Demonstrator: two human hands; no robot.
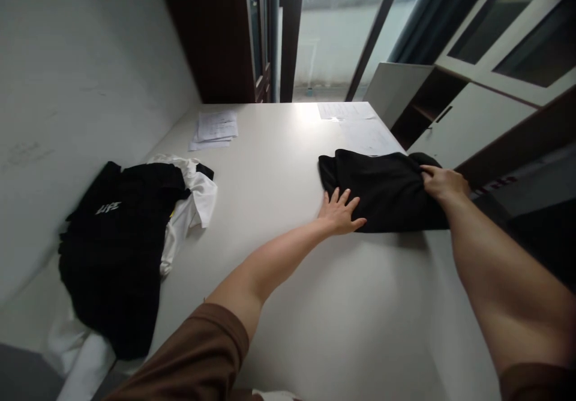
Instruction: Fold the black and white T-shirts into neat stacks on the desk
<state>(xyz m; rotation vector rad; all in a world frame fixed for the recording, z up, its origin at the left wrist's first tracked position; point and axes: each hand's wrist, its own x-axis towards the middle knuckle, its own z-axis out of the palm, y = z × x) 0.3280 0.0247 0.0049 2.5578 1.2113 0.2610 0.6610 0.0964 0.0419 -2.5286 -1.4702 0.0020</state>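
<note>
Right hand (447, 185) pinches black cloth (387, 194) near its 2 o'clock corner. Left hand (338, 214) spread, palm down, at its 8 o'clock corner. Cloth extends toward 9 o'clock from right grip; long axis 9-to-3; neither hand nearer, both touching. On table (270, 197): clothes (123, 251) at 9, papers (216, 126) at 10.

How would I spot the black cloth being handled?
Find the white table, then its right edge, nearer than the papers. The black cloth is there, touched by the left hand and right hand. The black garment at left has white lettering; this shows none.
</note>
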